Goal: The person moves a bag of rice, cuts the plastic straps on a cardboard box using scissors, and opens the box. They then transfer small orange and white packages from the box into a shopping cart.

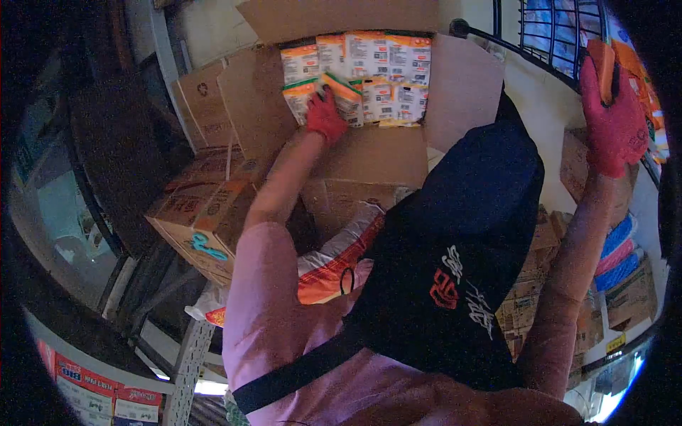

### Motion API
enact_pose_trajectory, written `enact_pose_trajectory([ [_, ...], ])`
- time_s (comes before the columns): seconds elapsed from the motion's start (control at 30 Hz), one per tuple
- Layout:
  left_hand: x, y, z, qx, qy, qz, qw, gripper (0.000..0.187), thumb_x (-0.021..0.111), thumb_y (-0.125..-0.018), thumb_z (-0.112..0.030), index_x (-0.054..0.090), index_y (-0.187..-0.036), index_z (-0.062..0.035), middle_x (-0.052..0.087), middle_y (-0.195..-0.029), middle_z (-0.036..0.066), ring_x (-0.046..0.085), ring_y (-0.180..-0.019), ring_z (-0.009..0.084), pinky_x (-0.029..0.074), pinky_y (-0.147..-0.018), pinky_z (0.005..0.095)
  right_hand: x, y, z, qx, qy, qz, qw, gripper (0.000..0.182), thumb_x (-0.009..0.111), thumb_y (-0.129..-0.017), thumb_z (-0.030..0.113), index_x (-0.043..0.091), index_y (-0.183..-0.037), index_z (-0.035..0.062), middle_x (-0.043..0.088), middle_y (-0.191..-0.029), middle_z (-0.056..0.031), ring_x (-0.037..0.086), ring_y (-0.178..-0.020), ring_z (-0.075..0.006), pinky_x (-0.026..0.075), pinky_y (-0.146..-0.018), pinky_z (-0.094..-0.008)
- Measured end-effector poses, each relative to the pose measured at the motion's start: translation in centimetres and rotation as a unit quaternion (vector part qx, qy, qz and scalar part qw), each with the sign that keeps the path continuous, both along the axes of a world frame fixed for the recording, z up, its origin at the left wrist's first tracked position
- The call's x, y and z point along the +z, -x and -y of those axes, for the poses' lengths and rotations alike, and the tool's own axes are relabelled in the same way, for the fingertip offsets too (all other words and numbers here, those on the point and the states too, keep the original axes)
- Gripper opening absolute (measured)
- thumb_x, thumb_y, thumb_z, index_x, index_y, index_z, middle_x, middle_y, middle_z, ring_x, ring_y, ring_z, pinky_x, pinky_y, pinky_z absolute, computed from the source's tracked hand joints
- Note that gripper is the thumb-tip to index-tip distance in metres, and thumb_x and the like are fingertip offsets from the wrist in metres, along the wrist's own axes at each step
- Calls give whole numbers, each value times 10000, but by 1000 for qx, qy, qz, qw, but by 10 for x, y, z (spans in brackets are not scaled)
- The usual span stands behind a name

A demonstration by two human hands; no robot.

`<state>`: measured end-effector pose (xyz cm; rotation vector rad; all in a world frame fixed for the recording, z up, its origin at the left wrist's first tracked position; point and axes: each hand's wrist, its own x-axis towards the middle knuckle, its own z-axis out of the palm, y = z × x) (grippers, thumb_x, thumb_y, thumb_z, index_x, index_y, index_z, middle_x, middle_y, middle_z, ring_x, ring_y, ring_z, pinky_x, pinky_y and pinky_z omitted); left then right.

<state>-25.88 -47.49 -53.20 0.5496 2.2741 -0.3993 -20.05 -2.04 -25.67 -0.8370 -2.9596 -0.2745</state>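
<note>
The left hand (325, 119), in a red glove, reaches into the open carton (469, 86) at the far side. It touches a tilted packet (345, 89) with a green edge, at the near left of the packets (368, 57) standing in rows. Its fingers are bent against that packet; blur hides whether they pinch it or only press on it, so I cannot tell.

At the far right, the right hand (615, 122), gloved too, has its fingers curled around an orange strip (607, 74) by the rim of a black wire basket (561, 30). Whether the strip belongs to the basket is unclear.

The tilted packet leans over its neighbours, so a sideways pull could drag them askew, and a weak hold through the glove could let it slip back. Pressing too hard could crease it. The carton's near flap (380, 160) lies below the left wrist and could catch the sleeveless forearm or a packet's edge. With the arms spread this wide, a tug by the right hand might shift the basket. The dark apron (455, 206) hangs between both arms, near the right flap, and could snag there.
</note>
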Motion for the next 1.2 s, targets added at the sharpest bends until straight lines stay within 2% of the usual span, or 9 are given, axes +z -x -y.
enact_pose_trajectory([
  [0.03, 6, -19, -1, -28, -16, 4, 999, 1057, 700, -631, -552, 205, -1407, -31, 274, -1373, 293, 288, -1280, 421, 322, -996, 536, -1, -1, -2, 5, 1, -1, 1000, 695, 585, -780, 584, 550, -1218, 46, 621, -1073, -203, 603, -1002, -329, 460, -858, -390],
  [0.13, 14, -6, -14, 119, -112, 37, 986, 1074, 700, -617, -592, 233, -1401, -25, 247, -1413, 258, 266, -1298, 416, 290, -1023, 530, 6, 3, 3, -25, 17, 34, 999, 707, 586, -777, 586, 539, -1231, 44, 622, -1068, -205, 600, -1009, -332, 462, -857, -391],
  [0.27, 9, 55, -12, 30, -131, -133, 982, 1162, 676, -547, -715, 265, -1392, -33, 247, -1426, 232, 268, -1311, 377, 222, -1065, 511, 8, 7, 12, -37, 14, 12, 999, 706, 588, -773, 589, 545, -1228, 51, 621, -1068, -209, 601, -1005, -333, 466, -851, -394],
  [0.67, 0, 74, -15, -5, 1, 40, 999, 1098, 652, -493, -781, 410, -1304, -81, 393, -1346, 185, 371, -1256, 334, 300, -1027, 500, -2, -3, -10, 10, 5, 22, 1000, 655, 589, -767, 589, 581, -1192, 91, 645, -998, -182, 628, -927, -326, 488, -775, -388],
  [0.77, 7, 84, -22, 6, 25, 177, 984, 1089, 653, -497, -776, 419, -1302, -81, 388, -1369, 164, 381, -1252, 335, 366, -981, 493, 1, -1, 0, -26, 9, 14, 1000, 626, 583, -775, 584, 591, -1176, 104, 647, -986, -181, 629, -915, -323, 489, -764, -386],
  [0.9, 23, 77, -25, -56, 45, 165, 984, 1103, 661, -494, -772, 406, -1330, -98, 458, -1331, 143, 453, -1210, 314, 410, -960, 438, -10, -6, -11, 41, -21, -35, 998, 613, 576, -780, 583, 596, -1167, 108, 651, -965, -181, 635, -892, -323, 493, -751, -390],
  [1.07, -29, 56, 0, -149, -7, 89, 985, 1028, 709, -497, -702, 444, -1296, -112, 572, -1194, 164, 566, -1072, 318, 414, -944, 457, -4, -3, -6, 26, 3, -17, 1000, 615, 585, -778, 573, 585, -1185, 113, 647, -981, -183, 635, -895, -324, 498, -738, -402],
  [1.17, -9, 52, -6, -55, -4, 146, 988, 1007, 728, -493, -672, 458, -1283, -108, 593, -1162, 151, 580, -1042, 314, 448, -908, 423, 0, 0, 2, 46, -37, -31, 998, 518, 606, -779, 512, 617, -1102, 107, 654, -889, -162, 640, -806, -319, 497, -682, -400],
  [1.2, -6, 50, -7, -56, 6, 140, 989, 1002, 730, -488, -671, 458, -1276, -115, 601, -1148, 148, 589, -1030, 313, 455, -896, 421, 2, 3, 10, 61, -50, -67, 995, 397, 627, -760, 424, 601, -991, 102, 614, -816, -151, 612, -751, -325, 476, -641, -405],
])
